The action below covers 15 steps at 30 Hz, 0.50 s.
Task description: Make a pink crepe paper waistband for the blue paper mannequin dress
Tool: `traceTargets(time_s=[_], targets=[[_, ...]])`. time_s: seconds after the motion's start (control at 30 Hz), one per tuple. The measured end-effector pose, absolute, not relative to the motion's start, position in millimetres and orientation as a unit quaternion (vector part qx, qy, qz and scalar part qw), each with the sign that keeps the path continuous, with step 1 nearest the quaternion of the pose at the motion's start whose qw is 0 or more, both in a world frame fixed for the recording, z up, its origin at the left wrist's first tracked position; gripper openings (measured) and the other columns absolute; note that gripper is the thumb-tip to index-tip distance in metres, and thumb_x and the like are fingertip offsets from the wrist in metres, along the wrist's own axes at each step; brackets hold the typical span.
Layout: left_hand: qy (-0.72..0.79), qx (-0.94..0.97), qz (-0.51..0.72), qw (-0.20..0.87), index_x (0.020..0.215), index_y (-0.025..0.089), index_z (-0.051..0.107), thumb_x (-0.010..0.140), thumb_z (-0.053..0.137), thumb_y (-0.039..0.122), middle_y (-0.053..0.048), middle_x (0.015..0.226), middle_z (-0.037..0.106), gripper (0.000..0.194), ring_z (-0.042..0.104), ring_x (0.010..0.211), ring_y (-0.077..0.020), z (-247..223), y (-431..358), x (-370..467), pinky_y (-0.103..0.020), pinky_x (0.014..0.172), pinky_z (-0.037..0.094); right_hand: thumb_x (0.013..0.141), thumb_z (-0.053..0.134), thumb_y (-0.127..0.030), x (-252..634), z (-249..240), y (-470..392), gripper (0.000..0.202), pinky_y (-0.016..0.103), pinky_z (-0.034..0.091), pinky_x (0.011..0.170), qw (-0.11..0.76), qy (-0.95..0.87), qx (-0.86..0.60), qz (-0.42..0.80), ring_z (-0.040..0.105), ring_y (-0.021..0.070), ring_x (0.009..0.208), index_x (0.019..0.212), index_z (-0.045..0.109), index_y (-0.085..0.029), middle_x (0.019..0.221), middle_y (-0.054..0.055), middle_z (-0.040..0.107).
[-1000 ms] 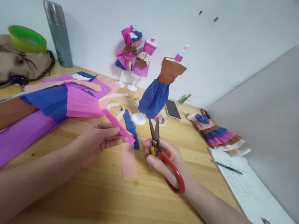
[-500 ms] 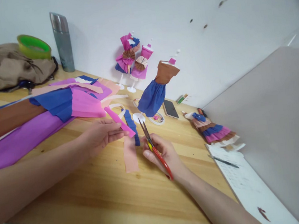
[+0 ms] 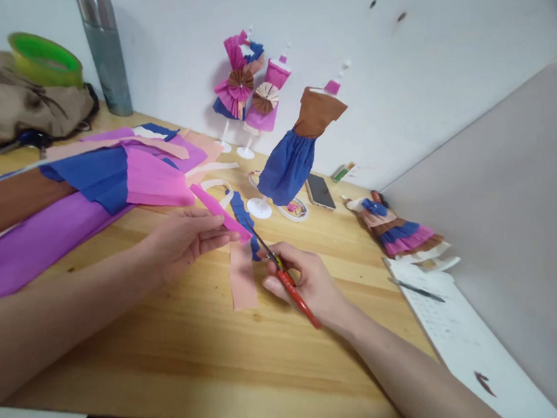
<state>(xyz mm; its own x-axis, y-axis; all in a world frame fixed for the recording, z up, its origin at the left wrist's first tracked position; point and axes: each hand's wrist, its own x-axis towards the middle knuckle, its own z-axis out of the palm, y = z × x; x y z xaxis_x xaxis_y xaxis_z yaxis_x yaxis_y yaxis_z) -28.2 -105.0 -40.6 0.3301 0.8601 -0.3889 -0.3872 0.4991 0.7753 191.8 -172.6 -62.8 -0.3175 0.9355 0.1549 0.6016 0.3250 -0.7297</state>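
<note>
My left hand pinches a narrow folded strip of pink paper between thumb and fingers. Red-handled scissors are gripped in my right hand, their blade tips close to the lower right end of the pink strip. Under the strip lie a blue paper strip and a peach paper piece on the table. Just beyond, a small mannequin stand wears a dress with a brown top and a blue skirt.
Coloured paper sheets spread across the left. Two more dressed mannequins stand by the wall. A bottle, green bowl and brown cloth are back left; a phone, layered dress and notebook lie right.
The scissors have moved up to the pink strip's end and their blades have come closer together. The camera view has shifted slightly. My left hand still holds the strip.
</note>
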Motion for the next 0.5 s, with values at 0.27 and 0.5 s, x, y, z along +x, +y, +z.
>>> traceTargets(time_s=[0.27,0.5], targets=[[0.395,0.263,0.428,0.769,0.06,0.009,0.067,0.087,0.065,0.0,-0.007,0.062,0.073,0.029,0.077,0.065,-0.0165,-40.4,-103.3,-28.8,-0.015,0.061,0.061,0.085,0.068,-0.048,192.6,-57.8,-172.6,0.036,0.028,0.045,0.063,0.276,-0.754,-0.525,0.28,0.053,0.0153,0.062,0.104,0.066,-0.017,0.071,-0.001,0.058],[0.413,0.239,0.446,0.757,0.062,0.009,0.067,0.091,0.057,-0.003,-0.005,0.062,0.072,0.033,0.073,0.059,-0.0109,-37.4,-104.1,-27.0,-0.015,0.063,0.06,0.083,0.065,-0.039,195.0,-59.6,-171.7,0.032,0.029,0.047,0.064,0.276,-0.751,-0.53,0.281,0.056,0.0159,0.064,0.105,0.065,-0.016,0.072,0.0,0.059]])
